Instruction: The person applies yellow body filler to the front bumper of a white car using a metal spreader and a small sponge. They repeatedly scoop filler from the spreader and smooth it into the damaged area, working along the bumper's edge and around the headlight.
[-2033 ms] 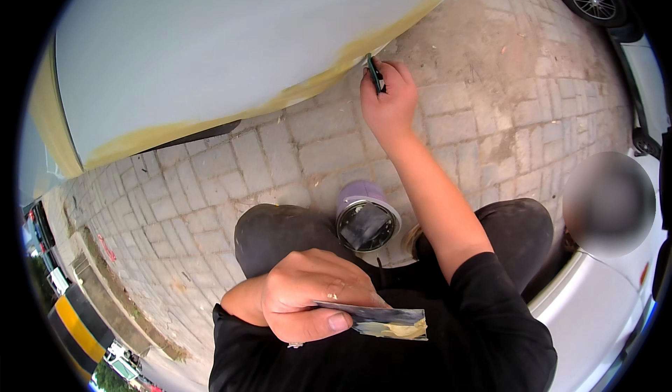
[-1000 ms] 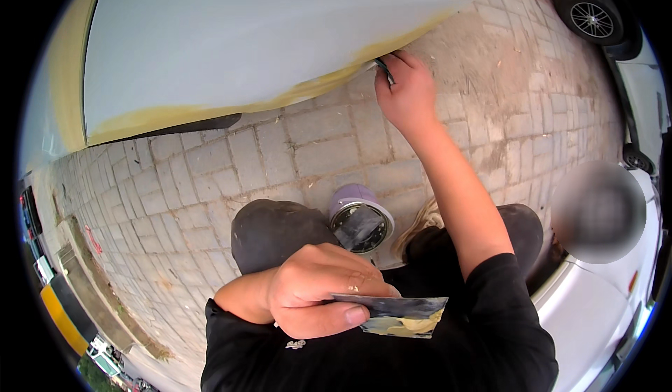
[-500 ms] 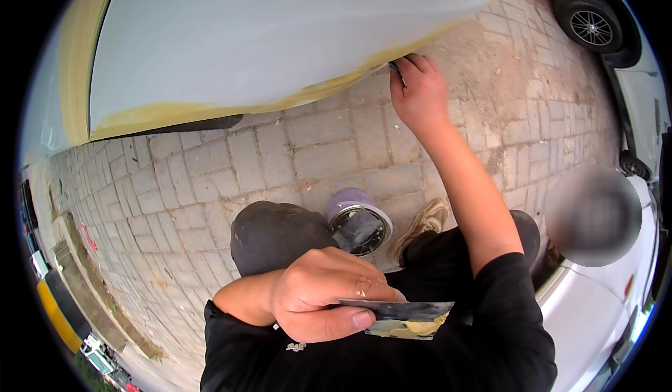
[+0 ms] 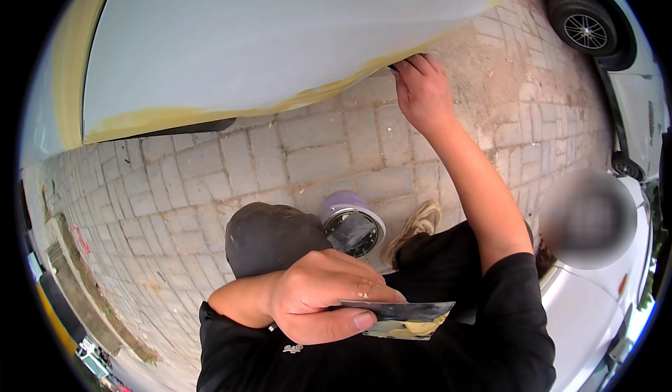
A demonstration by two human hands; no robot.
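In my left hand (image 4: 329, 297), low in the middle, is a dark flat putty plate (image 4: 399, 311), pinched between thumb and fingers. Soft yellow putty (image 4: 425, 324) lies on its face near the far end. My right hand (image 4: 425, 96) reaches forward to the lower edge of a pale grey car panel (image 4: 280, 35). Its fingers are closed on a small dark putty spreader (image 4: 394, 67), of which only an edge shows beside the thumb. A band of yellow filler (image 4: 308, 96) runs along the panel's lower edge; my fingertips partly go behind that edge.
Between my knees stands a lilac tin (image 4: 348, 203) with a dark, smeared flat piece on top. My shoe (image 4: 418, 227) is beside it on grey paving (image 4: 318, 140). White vehicles stand at right, one wheel (image 4: 584, 29) visible. A blurred patch covers part there.
My right hand has shifted slightly right along the panel's lower edge, and the dark spreader shows less. The view has moved a little; my left hand keeps the putty plate in the same grip.
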